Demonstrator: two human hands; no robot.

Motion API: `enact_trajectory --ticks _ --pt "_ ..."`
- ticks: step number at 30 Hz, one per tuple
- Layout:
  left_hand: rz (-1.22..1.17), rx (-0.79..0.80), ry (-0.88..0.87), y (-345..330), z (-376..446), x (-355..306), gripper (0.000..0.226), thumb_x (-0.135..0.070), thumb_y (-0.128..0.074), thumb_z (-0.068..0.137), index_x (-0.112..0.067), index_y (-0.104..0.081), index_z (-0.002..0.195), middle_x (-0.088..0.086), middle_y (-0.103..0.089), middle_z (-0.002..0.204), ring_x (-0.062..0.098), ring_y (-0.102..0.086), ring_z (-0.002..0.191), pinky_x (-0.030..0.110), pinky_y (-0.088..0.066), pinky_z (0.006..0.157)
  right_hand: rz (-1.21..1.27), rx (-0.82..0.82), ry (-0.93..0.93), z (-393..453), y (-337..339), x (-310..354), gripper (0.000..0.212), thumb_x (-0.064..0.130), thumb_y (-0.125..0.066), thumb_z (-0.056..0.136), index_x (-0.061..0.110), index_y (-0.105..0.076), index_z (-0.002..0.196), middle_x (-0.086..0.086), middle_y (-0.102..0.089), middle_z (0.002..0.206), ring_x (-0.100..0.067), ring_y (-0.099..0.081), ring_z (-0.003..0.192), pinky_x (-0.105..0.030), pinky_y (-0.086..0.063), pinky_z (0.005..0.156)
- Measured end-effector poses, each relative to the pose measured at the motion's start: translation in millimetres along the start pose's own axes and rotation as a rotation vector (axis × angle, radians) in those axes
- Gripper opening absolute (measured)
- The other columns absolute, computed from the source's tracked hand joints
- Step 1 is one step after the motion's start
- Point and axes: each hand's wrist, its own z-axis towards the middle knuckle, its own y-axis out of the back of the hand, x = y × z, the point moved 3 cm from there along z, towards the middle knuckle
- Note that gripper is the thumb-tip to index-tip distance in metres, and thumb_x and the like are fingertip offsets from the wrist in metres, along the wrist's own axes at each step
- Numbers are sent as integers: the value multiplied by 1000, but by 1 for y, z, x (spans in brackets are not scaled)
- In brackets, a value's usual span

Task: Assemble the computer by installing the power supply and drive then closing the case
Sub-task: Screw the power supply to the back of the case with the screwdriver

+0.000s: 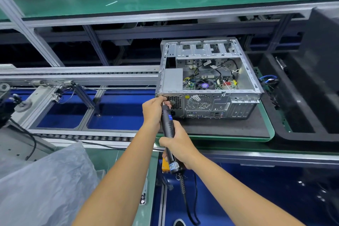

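The computer case (209,79) lay on its side on a dark mat (220,126) on the green tabletop (266,121), its side open, with the power supply (173,80) already seated in the rear corner. The right hand (178,144) gripped the body of an electric screwdriver (168,130). The left hand (153,109) pinched its front end and guided the tip to the top corner of the rear panel. The screw itself was hidden. I think the bit could slip off the screw head if the tool tilted, and scratch the panel or cross the thread.
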Motion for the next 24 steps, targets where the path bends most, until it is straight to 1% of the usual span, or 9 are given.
enact_trajectory --ticks 5,9,13,16,20,24 --pt "-72 34 27 1 1 1 15 -4 -53 90 1 -64 82 10 -62 65 19 -57 57 27 -50 57 -3 -13 10 1 -2 -2 43 17 -61 70 30 -45 107 -17 -52 104 -22 -56 47 -33 -52 50" --pt "-100 43 45 -1 3 2 14 1 -51 87 3 -63 81 10 -61 63 19 -56 56 27 -51 56 -7 -39 15 1 -2 -3 42 18 -61 69 31 -45 105 -16 -51 99 -24 -55 47 -35 -53 51" --pt "-58 61 38 -2 5 4 14 -3 -52 88 1 -65 84 10 -63 65 20 -58 60 31 -50 62 2 -58 27 2 -4 -3 41 21 -62 67 31 -45 103 -15 -50 98 -24 -55 47 -33 -52 49" --pt "-51 51 28 -1 6 5 14 -4 -53 89 0 -65 83 9 -64 65 20 -59 61 32 -50 64 1 -55 30 3 -4 -4 41 19 -62 68 31 -45 103 -15 -50 97 -22 -55 47 -32 -52 49" --pt "-49 39 32 -1 7 5 15 -3 -52 88 1 -66 84 10 -65 65 21 -60 60 33 -52 66 -3 -48 17 3 -3 -3 42 21 -62 67 32 -44 103 -18 -53 102 -22 -56 47 -34 -54 51" --pt "-56 22 37 -2 6 5 14 -2 -52 87 2 -65 83 10 -64 64 21 -59 60 33 -51 65 -24 -47 8 4 -1 -3 47 22 -61 67 31 -43 109 -19 -54 110 -22 -56 46 -37 -55 52"
